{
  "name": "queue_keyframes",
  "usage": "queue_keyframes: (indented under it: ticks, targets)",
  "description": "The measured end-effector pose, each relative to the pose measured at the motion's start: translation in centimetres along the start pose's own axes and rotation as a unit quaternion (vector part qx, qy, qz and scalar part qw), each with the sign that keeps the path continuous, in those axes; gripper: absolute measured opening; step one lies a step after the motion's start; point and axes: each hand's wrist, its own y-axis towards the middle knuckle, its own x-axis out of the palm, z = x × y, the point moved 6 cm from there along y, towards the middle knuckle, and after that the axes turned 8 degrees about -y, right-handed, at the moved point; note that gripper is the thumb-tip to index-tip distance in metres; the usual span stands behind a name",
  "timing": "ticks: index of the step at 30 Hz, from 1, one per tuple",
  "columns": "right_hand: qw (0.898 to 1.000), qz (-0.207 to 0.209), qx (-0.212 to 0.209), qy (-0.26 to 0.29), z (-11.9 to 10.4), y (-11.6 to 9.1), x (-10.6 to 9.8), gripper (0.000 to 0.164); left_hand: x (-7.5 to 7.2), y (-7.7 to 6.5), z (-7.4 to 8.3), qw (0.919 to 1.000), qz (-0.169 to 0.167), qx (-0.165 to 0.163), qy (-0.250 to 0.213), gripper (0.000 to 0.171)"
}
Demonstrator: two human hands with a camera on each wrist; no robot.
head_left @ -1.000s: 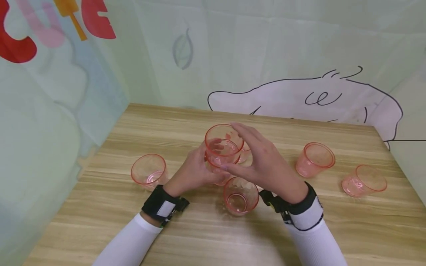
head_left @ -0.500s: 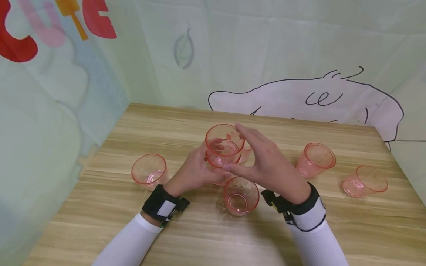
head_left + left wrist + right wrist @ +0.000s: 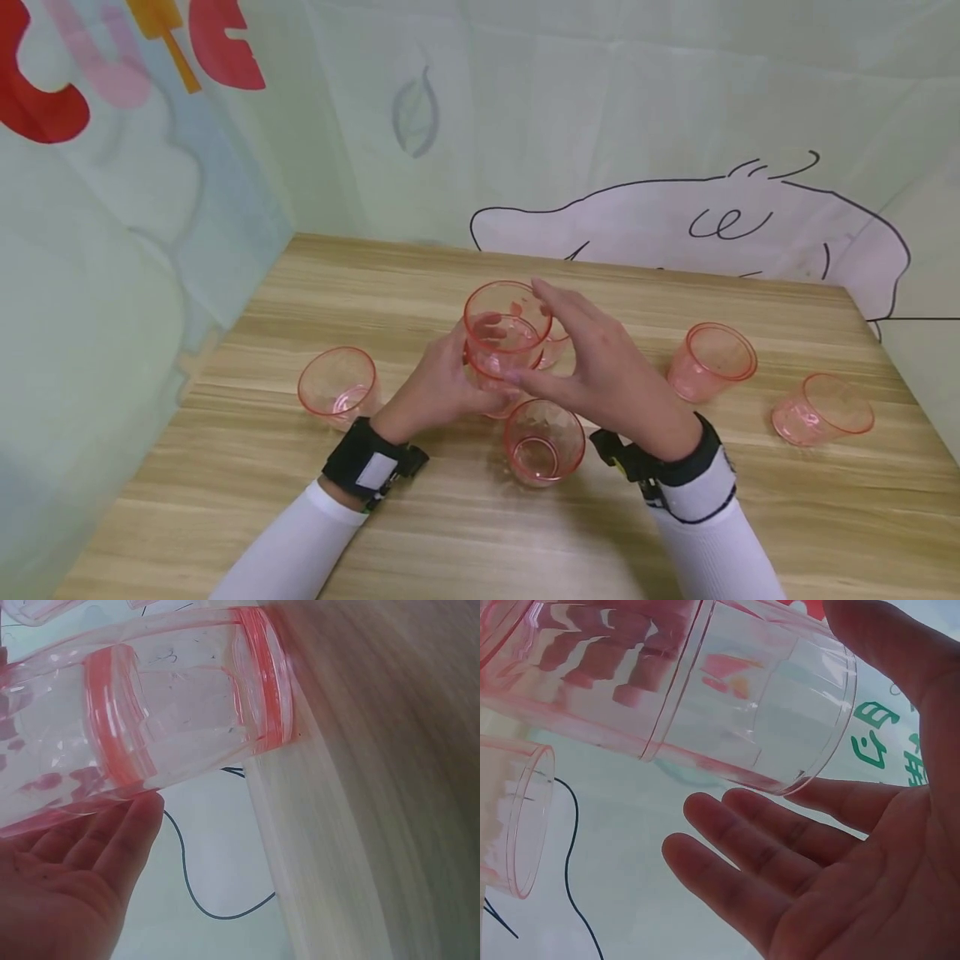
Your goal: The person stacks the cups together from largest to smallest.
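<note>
A clear pinkish-red cup (image 3: 495,329) stands upright above a matching lower cup (image 3: 498,385); I cannot tell how deeply it sits in it. My left hand (image 3: 438,383) is curled round this stack from the left, its fingers showing through the plastic. In the left wrist view, those fingers (image 3: 112,847) lie along the cup wall. Beside the upper cup's rim is my right hand (image 3: 607,375), thumb and forefinger spread on either side of it. The right wrist view shows its other fingers (image 3: 735,862) extended and apart from the cup (image 3: 780,697).
Similar cups surround the stack: one in front (image 3: 543,442), one partly hidden behind (image 3: 555,350), one at left (image 3: 337,383) and two at right, a nearer cup (image 3: 708,362) and a farther cup (image 3: 821,408). The wooden table (image 3: 420,533) meets a printed cloth backdrop (image 3: 600,125).
My right hand has shifted slightly right, its forefinger easing away from the upper cup's rim. The left hand and the stack have stayed in place.
</note>
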Motion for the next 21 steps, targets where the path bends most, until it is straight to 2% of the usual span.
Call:
queue_keyframes:
  ticks: [2, 4, 11, 12, 16, 21]
  targets:
    - [1.0, -0.005, 0.005, 0.0, 0.1, -0.1, 0.0, 0.089, 0.0, 0.0, 0.1, 1.0, 0.0, 0.003, -0.002, 0.08]
    - [1.0, -0.009, 0.013, -0.005, 0.2, -0.3, 0.0, 0.09, -0.1, -0.2, 1.1, 1.0, 0.0, 0.001, -0.009, 0.079]
    - [1.0, -0.013, 0.024, -0.015, 0.7, -0.7, -0.1, 0.09, -0.2, -0.1, 1.3, 0.9998, -0.003, 0.02, -0.008, 0.078]
    - [1.0, -0.014, 0.023, -0.014, 0.7, -0.8, -0.1, 0.09, -0.2, -0.2, 1.8, 0.9997, -0.004, 0.021, -0.011, 0.077]
    - [0.999, -0.024, 0.024, -0.02, 0.6, -0.9, 0.0, 0.091, -0.4, -0.4, 3.8, 0.9997, -0.006, 0.009, -0.023, 0.072]
    - [0.998, -0.033, 0.03, -0.034, 0.8, -1.1, 0.2, 0.093, -0.4, -0.4, 4.0, 0.9998, -0.006, -0.001, -0.018, 0.074]
